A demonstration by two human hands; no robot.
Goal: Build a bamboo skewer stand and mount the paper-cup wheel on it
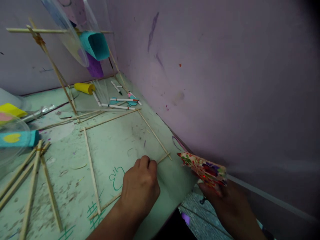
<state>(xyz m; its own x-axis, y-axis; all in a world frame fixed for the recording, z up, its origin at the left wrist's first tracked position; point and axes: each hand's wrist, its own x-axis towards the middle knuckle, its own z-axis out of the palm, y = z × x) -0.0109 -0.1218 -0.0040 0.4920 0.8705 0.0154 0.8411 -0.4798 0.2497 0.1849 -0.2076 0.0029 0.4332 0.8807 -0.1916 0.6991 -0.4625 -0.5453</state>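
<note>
Wooden sticks lie on the pale green tabletop as a four-sided outline. My left hand (141, 186) is closed, its curled fingers pressed on the near stick (107, 204) of that outline. One end of this stick shows past my knuckles, close to the lower end of the right-hand stick (153, 134). Off the table's right edge, my right hand (231, 206) grips a glue gun (205, 170) with a floral-patterned covering. Its reddish tip points left, and a small red light glows on its side. The left stick (92, 171) and far stick (110, 119) complete the outline.
A purple wall (212, 83) borders the table on the right. At the back stands a stick frame (56, 68) with a teal cup (96, 45) on it. White markers (118, 106) lie beneath. A bundle of tied sticks (35, 180) is at left.
</note>
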